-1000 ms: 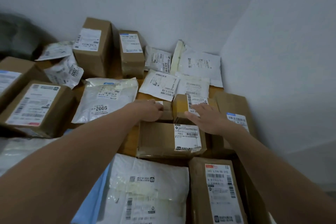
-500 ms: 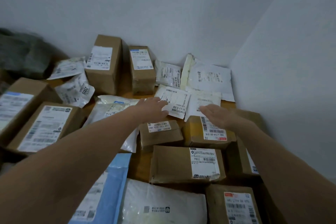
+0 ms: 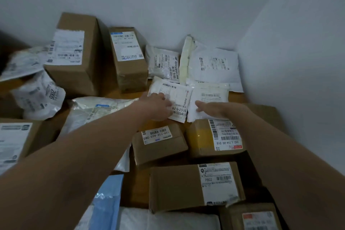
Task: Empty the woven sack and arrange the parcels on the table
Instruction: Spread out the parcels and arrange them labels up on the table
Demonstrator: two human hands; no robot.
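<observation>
Covering the surface (image 3: 236, 97), parcels (image 3: 179, 186) look mostly arranged; no sack shows. The left hand (image 3: 158, 107) rests on a white mailer (image 3: 177, 97), grip unclear. The right hand (image 3: 214, 109) lies flat-fingered on the neighbouring mailer (image 3: 211, 95).

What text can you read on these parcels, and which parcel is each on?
"82-5-2516": flat white mailer touched by the left hand.
"159-159-A03-280": small brown cardboard box.
"642 L214-00 015": yellow-taped brown box.
"P802": long brown cardboard box.
"2005": crumpled white plastic bag.
"60-6-7610": small white bag at the back.
Other print is too small or blurred.
</observation>
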